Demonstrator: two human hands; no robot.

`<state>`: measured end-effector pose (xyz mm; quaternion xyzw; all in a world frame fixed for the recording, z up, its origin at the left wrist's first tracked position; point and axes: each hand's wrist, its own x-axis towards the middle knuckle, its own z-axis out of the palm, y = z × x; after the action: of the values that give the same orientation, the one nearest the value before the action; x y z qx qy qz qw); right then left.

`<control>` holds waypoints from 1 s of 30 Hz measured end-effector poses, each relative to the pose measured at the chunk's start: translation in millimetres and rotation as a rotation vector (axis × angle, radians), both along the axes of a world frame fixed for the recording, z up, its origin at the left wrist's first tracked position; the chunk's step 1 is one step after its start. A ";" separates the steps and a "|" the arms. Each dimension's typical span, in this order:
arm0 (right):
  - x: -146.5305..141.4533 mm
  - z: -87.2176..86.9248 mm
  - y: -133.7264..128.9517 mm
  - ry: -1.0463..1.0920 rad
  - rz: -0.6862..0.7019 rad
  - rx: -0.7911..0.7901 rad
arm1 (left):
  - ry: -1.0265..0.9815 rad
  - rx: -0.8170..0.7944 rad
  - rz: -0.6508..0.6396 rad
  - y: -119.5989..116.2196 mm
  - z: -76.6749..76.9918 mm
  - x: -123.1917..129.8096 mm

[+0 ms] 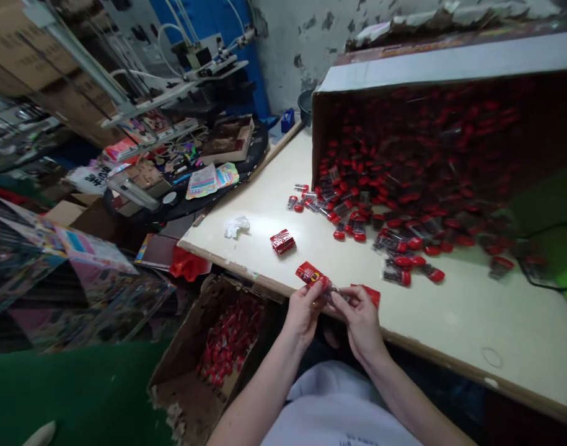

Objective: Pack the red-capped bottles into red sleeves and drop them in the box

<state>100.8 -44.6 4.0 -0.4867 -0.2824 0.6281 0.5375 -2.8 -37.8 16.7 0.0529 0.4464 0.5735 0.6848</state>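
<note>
The left hand and the right hand are working close together just over the front edge of the cream surface, their fingers curled rather than spread. The left hand is pinching the red card end of a small clear packet between thumb and fingers, while the right hand is pinching its clear end, though the fingers hide exactly how it is gripped. A red strip is lying just beyond the right hand, and what it is made of is hard to tell. The step in hand appears to be handling this one packet with both hands, though the small contents are too blurred to make out. Any next move seems to call for both pinches staying firm, because the packet is small and partly hidden by the fingers. Further along the surface, a cardboard carton is lying tipped on its side, full of packets with red caps, and many loose packets are spreading out from its mouth. A small red bundle and a crumpled white tissue are resting nearer the left edge. Below that edge, an open cardboard box is sitting low beside the person's left arm, holding a heap of red pieces, while a round dark table cluttered with papers and odds and ends is standing behind the surface.
</note>
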 end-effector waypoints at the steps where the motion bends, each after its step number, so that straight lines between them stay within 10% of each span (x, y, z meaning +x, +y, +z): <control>1: 1.1 -0.5 -0.7 -0.035 -0.007 0.013 | 0.007 -0.001 0.003 -0.3 -0.3 1.8; 7: 9.2 -6.2 -7.9 -0.458 -0.063 0.208 | 0.086 -0.045 0.040 -3.7 -4.2 9.5; 15: 2.0 -8.3 -3.6 0.025 0.026 -0.041 | 0.016 0.006 -0.034 -8.2 -0.8 4.2; 30: 35.2 -15.5 1.2 -0.198 0.383 0.239 | 0.048 -0.087 -0.138 -5.0 3.6 -14.1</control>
<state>136.1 -43.5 -11.4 -0.4162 -0.4930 0.6301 0.4320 -17.0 -42.9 20.3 0.0675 0.4826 0.5038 0.7133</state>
